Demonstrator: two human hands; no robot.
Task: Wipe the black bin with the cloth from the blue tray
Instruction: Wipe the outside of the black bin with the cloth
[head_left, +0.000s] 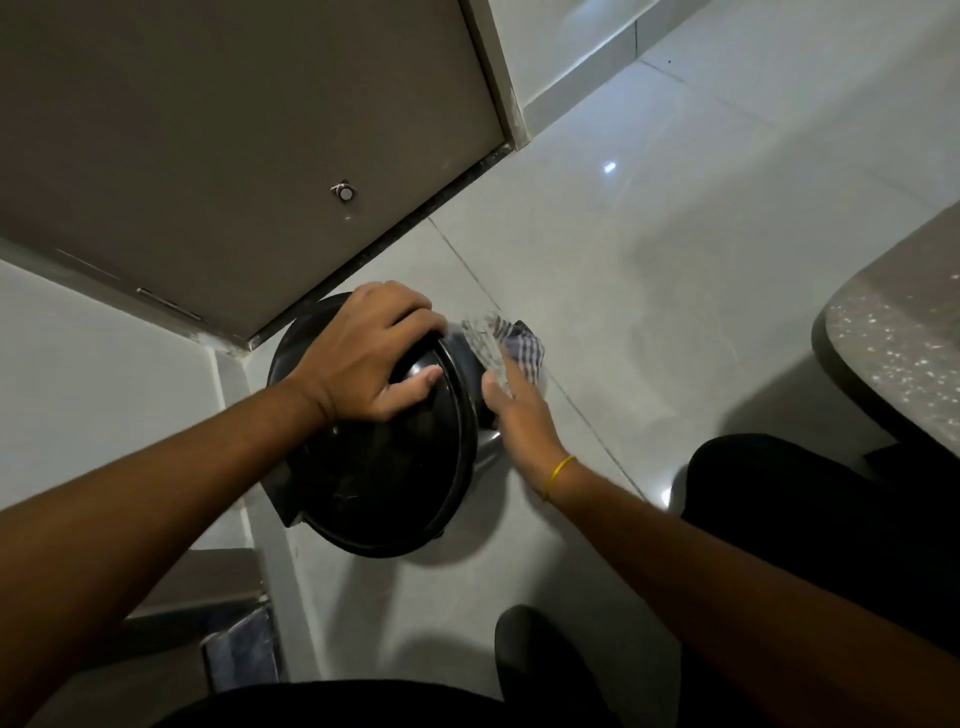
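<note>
The black bin (384, 467) stands on the tiled floor in a corner by a door, its round lid closed. My left hand (363, 353) rests on the lid's far edge, fingers curled over the rim and thumb pressed on the top. My right hand (514, 410) is against the bin's right side, pressing a checked cloth (511, 348) onto it; the hand and cloth are motion-blurred. The blue tray is out of view.
A brown door (234, 130) closes the corner behind the bin. A speckled rounded countertop (898, 332) juts in at the right. My dark-clothed legs (810, 519) and foot (540, 660) are on the pale floor tiles near the bin.
</note>
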